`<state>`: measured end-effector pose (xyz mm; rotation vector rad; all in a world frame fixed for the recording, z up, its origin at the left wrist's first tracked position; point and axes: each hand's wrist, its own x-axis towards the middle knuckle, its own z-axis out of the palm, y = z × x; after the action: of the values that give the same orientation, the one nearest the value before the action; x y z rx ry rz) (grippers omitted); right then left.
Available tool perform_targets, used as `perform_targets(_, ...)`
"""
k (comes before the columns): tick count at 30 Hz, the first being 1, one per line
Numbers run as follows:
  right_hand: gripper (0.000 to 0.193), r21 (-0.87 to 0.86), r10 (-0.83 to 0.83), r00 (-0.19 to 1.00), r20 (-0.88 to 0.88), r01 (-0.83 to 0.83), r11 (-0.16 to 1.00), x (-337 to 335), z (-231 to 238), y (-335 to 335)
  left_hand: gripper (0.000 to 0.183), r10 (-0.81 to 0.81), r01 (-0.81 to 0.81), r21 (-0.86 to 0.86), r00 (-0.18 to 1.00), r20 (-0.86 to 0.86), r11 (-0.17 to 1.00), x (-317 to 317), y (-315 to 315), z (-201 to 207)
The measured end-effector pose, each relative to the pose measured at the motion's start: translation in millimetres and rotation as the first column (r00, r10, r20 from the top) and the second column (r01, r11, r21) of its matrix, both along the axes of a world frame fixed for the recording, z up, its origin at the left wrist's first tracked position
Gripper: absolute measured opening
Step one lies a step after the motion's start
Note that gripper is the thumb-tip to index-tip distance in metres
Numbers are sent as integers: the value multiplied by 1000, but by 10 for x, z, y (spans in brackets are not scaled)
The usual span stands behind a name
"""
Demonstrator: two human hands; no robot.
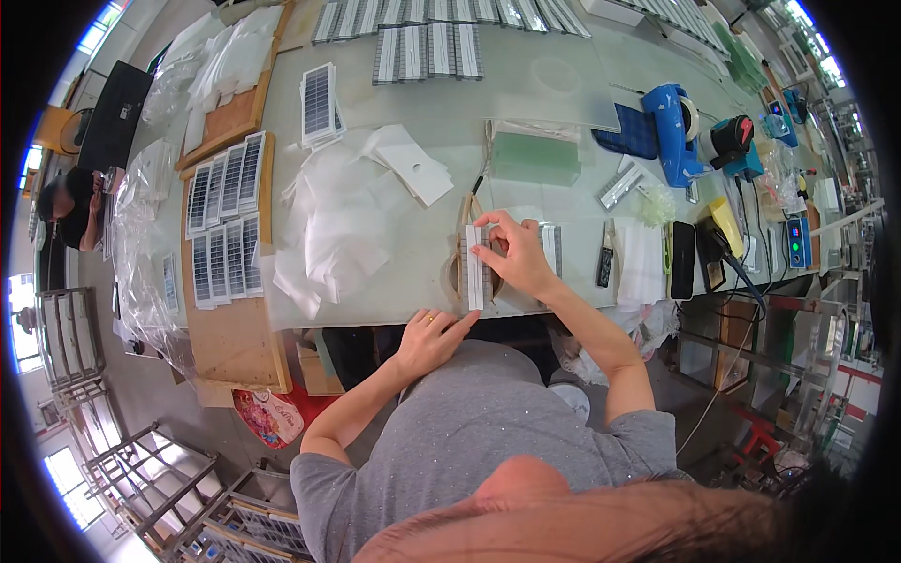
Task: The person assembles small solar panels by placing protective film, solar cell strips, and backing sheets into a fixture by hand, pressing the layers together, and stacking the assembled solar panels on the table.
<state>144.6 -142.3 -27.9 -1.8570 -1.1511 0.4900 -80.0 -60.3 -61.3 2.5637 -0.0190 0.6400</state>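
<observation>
A narrow panel [475, 281] with grey gridded sides and a white strip down its middle lies lengthwise before me at the table's near edge. My right hand [514, 251] is bent over its upper part, thumb and forefinger closed on the white strip. Low at the panel's near end, my left hand [430, 342] rests on the table edge, with the thumb and fingers apart and one digit reaching to the panel's end. Partly hidden behind my right hand is a second gridded panel [552, 246]. A brown ring-shaped thing [453, 272] shows beneath the first panel.
White sheets [338, 225] lie to the left, beside a wooden board [235, 338] with small solar panels [225, 258]. Beyond my hands stands a green block [535, 158]. A blue tape dispenser [671, 136], black phone [682, 261] and yellow-handled tool [725, 225] are at right. Gridded panels [427, 52] line the far side.
</observation>
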Motion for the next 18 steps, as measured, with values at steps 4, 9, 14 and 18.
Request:
perform_targets(4,34,22,-17,1000,26,17,1000,10,-56,8,43,-8,9,14,1000,-27,1000,-7,10,-25)
perform_targets(9,33,49,-60,994,92,55,997,57,-161,32,46,-9,9,22,1000,2,1000,10,13,-13)
perform_targets(14,32,11,-62,994,87,61,998,80,-168,36,48,-9,9,39,1000,-3,999,-5,16,-46)
perform_targets(18,32,25,-60,994,93,58,998,85,-180,37,49,-19,19,32,1000,4,999,-8,31,-52)
